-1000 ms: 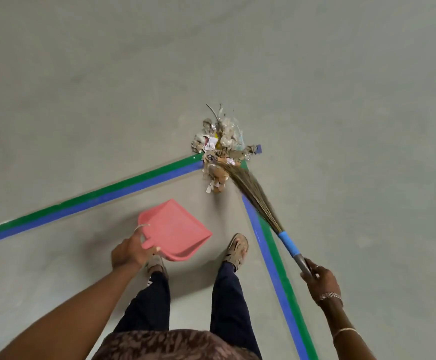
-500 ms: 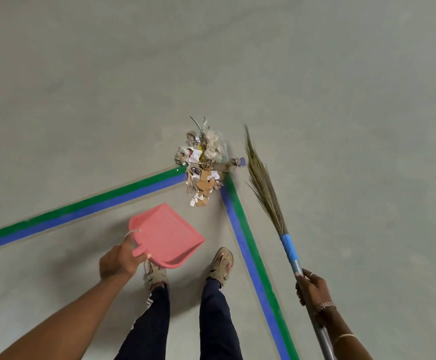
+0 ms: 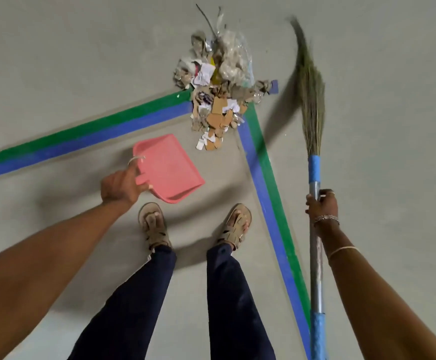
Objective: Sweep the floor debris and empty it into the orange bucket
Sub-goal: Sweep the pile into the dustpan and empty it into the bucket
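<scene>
- Dustpan (image 3: 168,168), pink plastic, sits just at 7 o'clock of the debris pile (image 3: 220,87). Its broad ribbed face shows only pink, with nothing lying on it.
- The left hand (image 3: 119,187) holds the dustpan's short handle, its grip curled round it, and a thin white loop hangs at the handle's end.
- The debris pile lies at 12 o'clock from the person's feet: torn cardboard, crumpled paper, clear plastic wrap and a twig. It is heaped right on the corner where the two tape lines meet.
- The broom (image 3: 311,100) stands at 3 o'clock of the pile and apart from it. Its grass bristles point to 12 o'clock and the tip is blurred.
- The right hand (image 3: 322,203) has its grip wrapped round the broom's metal shaft, just below a blue band, with a bracelet (image 3: 325,219) on the wrist.
- The floor (image 3: 81,61) is smooth grey concrete.
- Green and blue tape (image 3: 94,131) runs from the corner toward 8 o'clock, and a second pair of strips runs toward 5 o'clock.
- Tan sandals (image 3: 154,224) stand inside that corner, at 6 o'clock of the dustpan.
</scene>
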### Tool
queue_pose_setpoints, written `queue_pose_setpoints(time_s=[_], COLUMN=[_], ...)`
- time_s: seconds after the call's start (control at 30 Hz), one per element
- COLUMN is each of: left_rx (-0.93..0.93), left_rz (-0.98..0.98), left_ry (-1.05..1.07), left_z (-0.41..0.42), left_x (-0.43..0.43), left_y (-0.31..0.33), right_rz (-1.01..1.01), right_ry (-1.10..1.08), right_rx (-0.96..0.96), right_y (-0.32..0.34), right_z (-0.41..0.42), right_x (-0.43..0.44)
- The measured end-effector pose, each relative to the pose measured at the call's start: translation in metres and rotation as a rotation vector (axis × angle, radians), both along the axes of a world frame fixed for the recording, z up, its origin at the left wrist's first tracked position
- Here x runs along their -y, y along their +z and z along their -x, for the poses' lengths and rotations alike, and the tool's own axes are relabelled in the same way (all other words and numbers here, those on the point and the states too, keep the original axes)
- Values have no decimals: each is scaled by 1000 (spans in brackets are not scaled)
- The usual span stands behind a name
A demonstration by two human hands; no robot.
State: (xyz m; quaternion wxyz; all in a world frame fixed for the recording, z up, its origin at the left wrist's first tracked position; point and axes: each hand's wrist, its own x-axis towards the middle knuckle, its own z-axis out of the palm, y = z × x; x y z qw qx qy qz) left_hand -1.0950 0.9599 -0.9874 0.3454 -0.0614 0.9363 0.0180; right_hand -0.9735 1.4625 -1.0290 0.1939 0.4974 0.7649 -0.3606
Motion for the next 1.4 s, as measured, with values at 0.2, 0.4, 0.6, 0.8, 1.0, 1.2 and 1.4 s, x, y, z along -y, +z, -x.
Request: queue_pose_setpoints(time_s=[0.2,0.4,0.6,0.8,1.0,1.2,1.4], left_rx=[-61,-101,-117,-108,-150,-131,-159], left_rz=[-33,-69,-116,-89,-118,-83,-80], left_ry=[-18,31,40,-1,-10,-72,-91], left_z=[-4,6,39,67,87,110,111], left_x=[7,4,-26,-34,-19,-2,-6], left_y=[-130,-169,-156,-144,-161,-181,-184], right_rz=[31,40,240,166,52,65,138], right_ry=[133,345,323,253,356,599,743], right_rx=[175,134,169,86,126,341,397], right_y=[-100,-134,-100,-67,-111,-156,-161], right_z=[-7,-55,-78,-82,-3,72,32], right_x=[13,40,62,50,17,35,86])
